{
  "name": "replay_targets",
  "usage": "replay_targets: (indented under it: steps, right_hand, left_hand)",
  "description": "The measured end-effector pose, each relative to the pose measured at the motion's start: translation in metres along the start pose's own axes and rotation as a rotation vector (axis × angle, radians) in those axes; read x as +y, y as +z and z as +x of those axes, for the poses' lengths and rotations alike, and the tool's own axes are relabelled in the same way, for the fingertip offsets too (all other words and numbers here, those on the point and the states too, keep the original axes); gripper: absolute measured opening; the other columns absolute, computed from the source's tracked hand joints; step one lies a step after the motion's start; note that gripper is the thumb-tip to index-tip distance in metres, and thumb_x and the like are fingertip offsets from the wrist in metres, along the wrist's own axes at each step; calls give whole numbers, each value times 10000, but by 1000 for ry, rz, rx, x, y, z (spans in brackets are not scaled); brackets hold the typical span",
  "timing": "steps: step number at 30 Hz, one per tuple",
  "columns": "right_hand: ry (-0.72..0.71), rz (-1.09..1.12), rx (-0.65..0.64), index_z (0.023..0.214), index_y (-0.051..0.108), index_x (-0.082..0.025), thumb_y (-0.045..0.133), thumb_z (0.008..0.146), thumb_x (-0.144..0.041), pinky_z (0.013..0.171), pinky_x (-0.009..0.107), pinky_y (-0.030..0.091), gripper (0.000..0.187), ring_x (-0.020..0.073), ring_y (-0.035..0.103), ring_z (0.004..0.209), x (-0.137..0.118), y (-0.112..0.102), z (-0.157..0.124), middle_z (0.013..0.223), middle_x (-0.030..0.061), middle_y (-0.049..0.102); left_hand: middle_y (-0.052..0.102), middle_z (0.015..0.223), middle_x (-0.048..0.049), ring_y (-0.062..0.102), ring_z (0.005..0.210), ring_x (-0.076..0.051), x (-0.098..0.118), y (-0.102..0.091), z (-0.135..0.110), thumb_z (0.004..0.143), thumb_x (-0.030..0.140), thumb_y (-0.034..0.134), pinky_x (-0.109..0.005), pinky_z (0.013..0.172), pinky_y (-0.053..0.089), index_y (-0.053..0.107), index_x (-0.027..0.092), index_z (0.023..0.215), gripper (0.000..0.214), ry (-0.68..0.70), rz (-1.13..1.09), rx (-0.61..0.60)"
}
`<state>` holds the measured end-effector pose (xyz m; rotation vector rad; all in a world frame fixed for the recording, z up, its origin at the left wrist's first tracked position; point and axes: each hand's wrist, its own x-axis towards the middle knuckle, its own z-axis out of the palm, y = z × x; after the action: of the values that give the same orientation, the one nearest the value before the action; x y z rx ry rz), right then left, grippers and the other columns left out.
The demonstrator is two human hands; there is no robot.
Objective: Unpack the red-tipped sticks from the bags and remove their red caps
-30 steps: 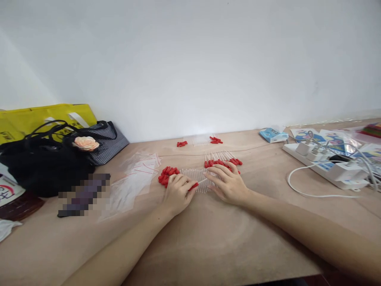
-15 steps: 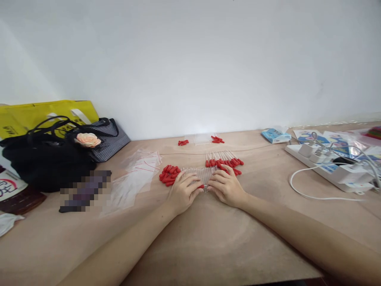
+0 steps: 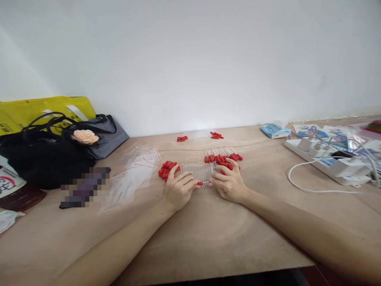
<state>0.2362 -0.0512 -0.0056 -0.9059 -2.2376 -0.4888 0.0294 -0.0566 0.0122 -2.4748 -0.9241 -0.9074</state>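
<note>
Between the fingertips of my left hand (image 3: 179, 190) is a small red rubber bulb (image 3: 199, 183). My right hand (image 3: 231, 184) pinches the other end of a thin clear tube (image 3: 206, 183) that runs into this bulb, like a dropper. Both hands rest low over a row of clear tubes (image 3: 196, 171) lying side by side on the table. Beside my left fingers lies a heap of loose red bulbs (image 3: 167, 169). Just beyond my right fingers, several tubes with red bulbs on their near ends (image 3: 222, 153) are laid together; my fingers partly hide some bulbs.
Clear zip bags with red lines (image 3: 135, 171) lie on the left, near a pixelated dark object (image 3: 86, 187) and a black bag (image 3: 44, 159). More tubes and red bulbs (image 3: 216, 135) lie near the wall. A power strip (image 3: 330, 167) with cables and a blue tissue pack (image 3: 274, 131) are right.
My hands have drawn slightly apart, so the tube and bulb between them and more of the tube row show. The view has tilted down a little.
</note>
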Motion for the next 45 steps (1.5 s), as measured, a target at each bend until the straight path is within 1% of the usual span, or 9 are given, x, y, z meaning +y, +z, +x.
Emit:
replay_targets:
  steps: [12, 17, 20, 23, 29, 33, 38, 41, 45]
  right_hand:
    - [-36, -11, 60, 760, 632, -251, 453, 834, -246, 925, 442, 165, 193, 164, 510, 913, 2, -4, -3, 706, -30, 630]
    - [185, 7, 75, 770, 649, -236, 462, 829, -277, 879, 377, 228, 201, 152, 530, 838, 18, -6, -13, 766, -1, 653]
    - [345, 40, 44, 821, 652, -231, 439, 843, -318, 758, 310, 291, 231, 133, 539, 736, 26, -4, -14, 746, 10, 649]
    - [492, 95, -2, 858, 639, -217, 414, 847, -310, 690, 281, 316, 243, 133, 556, 718, 35, -1, -11, 766, 16, 649]
    - [683, 139, -94, 898, 610, -177, 403, 792, -211, 636, 249, 385, 235, 157, 579, 728, 61, -5, -16, 873, 50, 653]
    - [743, 44, -156, 884, 616, -185, 435, 751, -198, 591, 248, 370, 225, 162, 577, 680, 70, -20, -19, 828, 51, 659]
    - [787, -32, -231, 855, 623, -180, 435, 737, -192, 556, 249, 344, 222, 174, 577, 670, 67, -33, -17, 760, 64, 656]
    - [807, -12, -238, 826, 621, -176, 433, 753, -216, 555, 247, 342, 205, 177, 581, 685, 65, -34, -17, 763, 68, 656]
    - [774, 58, -142, 882, 609, -178, 430, 766, -220, 576, 246, 354, 217, 161, 580, 680, 63, -31, -17, 828, 60, 660]
  left_hand:
    - [694, 749, 19, 624, 844, -179, -1, -1, -2, 820, 210, 487, -492, 983, 230, 637, 226, 736, 173, -30, -48, 13]
    - [666, 821, -19, 581, 847, -185, -15, 1, -12, 820, 212, 485, -403, 843, 388, 638, 220, 798, 155, -128, -22, 57]
    - [595, 867, -60, 540, 758, -153, -17, 6, -14, 830, 249, 473, -300, 689, 458, 633, 203, 874, 172, -132, -127, 62]
    - [520, 855, -60, 525, 737, -132, -13, 10, -8, 837, 214, 439, -264, 651, 469, 608, 177, 936, 200, -224, -238, 58]
    - [554, 778, -27, 542, 633, -123, -5, 17, 21, 739, 125, 492, -258, 602, 462, 577, 162, 939, 220, -444, -295, -117]
    - [583, 682, 1, 538, 585, -137, 3, 31, 41, 713, 206, 550, -270, 563, 434, 547, 180, 804, 94, -525, -282, -163]
    - [591, 694, 4, 547, 611, -135, 11, 41, 49, 709, 308, 568, -255, 574, 419, 509, 184, 761, 146, -570, -347, -252]
    - [613, 745, -6, 561, 679, -144, 4, 40, 54, 739, 400, 522, -257, 631, 418, 532, 191, 761, 210, -622, -292, -293]
    - [642, 825, -25, 574, 782, -172, -16, 44, 68, 745, 391, 498, -262, 671, 409, 583, 198, 752, 211, -756, -202, -407]
